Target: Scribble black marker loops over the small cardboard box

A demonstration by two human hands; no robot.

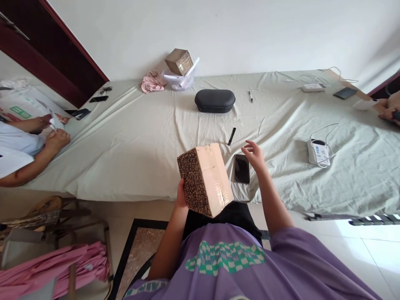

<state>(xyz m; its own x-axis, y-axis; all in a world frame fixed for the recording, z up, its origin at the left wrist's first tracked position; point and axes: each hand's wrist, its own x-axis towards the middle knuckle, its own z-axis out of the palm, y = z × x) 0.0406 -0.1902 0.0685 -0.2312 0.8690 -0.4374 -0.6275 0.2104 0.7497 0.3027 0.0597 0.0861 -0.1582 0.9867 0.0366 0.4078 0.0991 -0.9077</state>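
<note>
My left hand [181,195] grips a cardboard box [215,177] at its left side, tilted and held up over the front edge of the cloth-covered table [131,154]. Dark scribbles cover the box's left face, and clear tape runs along its pale face. To the right of the box, my right hand [254,155] is empty with its fingers apart, just above a dark phone [242,169] lying on the cloth. A black marker pen [231,136] lies a little beyond that hand.
Farther back are a black oval case [215,101], another pen [250,96], and a plastic basket [184,82] bearing a smaller box [179,61], beside a pink cloth [153,81]. Power strips [320,152] with cables lie right. Other people's hands show at left and far right.
</note>
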